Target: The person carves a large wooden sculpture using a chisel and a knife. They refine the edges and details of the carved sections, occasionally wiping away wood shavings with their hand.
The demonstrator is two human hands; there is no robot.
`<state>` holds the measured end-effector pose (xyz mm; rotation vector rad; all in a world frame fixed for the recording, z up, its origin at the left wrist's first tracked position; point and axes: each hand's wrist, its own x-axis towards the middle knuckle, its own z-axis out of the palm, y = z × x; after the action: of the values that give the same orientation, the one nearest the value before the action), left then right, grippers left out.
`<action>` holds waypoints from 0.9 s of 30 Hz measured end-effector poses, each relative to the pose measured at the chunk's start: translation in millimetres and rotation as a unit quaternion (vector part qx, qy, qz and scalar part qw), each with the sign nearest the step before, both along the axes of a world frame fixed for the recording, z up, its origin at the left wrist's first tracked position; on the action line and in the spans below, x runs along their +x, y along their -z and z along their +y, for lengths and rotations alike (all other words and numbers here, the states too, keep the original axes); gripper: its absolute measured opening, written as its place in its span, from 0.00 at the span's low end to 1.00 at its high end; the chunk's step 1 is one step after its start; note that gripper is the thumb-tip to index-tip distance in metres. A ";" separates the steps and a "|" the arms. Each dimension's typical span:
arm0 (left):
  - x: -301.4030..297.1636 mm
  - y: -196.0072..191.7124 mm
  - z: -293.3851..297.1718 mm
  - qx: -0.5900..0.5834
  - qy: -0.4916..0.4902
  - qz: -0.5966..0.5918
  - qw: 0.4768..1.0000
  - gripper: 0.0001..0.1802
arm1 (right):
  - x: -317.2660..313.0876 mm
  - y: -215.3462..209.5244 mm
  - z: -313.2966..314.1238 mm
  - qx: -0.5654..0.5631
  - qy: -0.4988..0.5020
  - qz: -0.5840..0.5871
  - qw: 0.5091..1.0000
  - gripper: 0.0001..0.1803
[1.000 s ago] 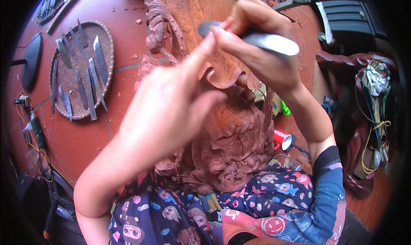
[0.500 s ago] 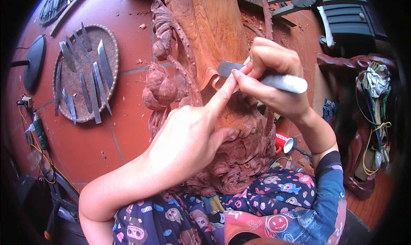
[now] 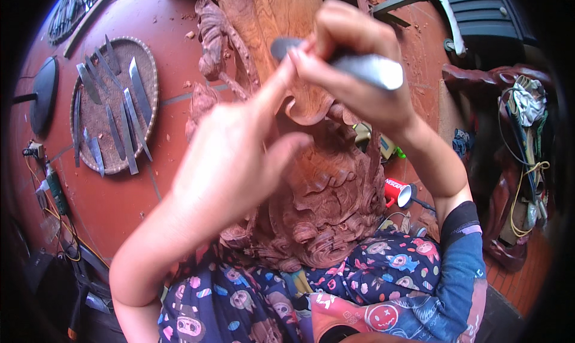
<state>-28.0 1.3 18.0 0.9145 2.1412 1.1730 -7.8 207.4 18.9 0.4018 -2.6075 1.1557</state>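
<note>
Knives lie on a tray at ten o'clock. The left hand is open, one finger near the right hand. Carved wood runs from six to twelve; curls look cut, finer work maybe left. At one, the right hand grips a metal blade.

Under you: red tiled floor | on your left: round tray | farther left: green tool | ahead: wood chips | on your right: red mug
</note>
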 end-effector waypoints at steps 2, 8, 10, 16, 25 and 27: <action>18.6 8.8 -6.3 0.036 0.020 -0.009 0.999 0.46 | 18.7 -5.5 3.1 0.011 -0.019 -0.057 0.998 0.17; -6.6 -5.8 -1.1 0.013 -0.005 0.022 1.000 0.42 | -6.3 -8.4 -1.7 -0.061 0.023 -0.049 0.997 0.14; -7.1 -1.2 0.7 -0.003 -0.012 0.016 1.000 0.42 | -7.6 4.5 0.6 -0.022 0.008 -0.020 1.000 0.13; 2.0 0.3 -2.7 0.033 0.010 0.009 0.999 0.44 | -2.8 -8.5 2.3 0.005 0.011 -0.036 0.999 0.14; 14.7 -5.8 -8.5 0.009 0.035 -0.019 0.999 0.44 | 13.3 -17.3 1.0 0.001 -0.001 -0.080 0.997 0.16; -3.0 -4.0 2.3 0.024 -0.013 0.034 0.999 0.44 | -5.7 -5.1 1.8 -0.060 0.028 -0.054 0.996 0.14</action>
<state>-31.0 3.6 22.0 0.9637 2.1942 1.2281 -13.4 209.2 24.0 0.2466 -2.6042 1.3434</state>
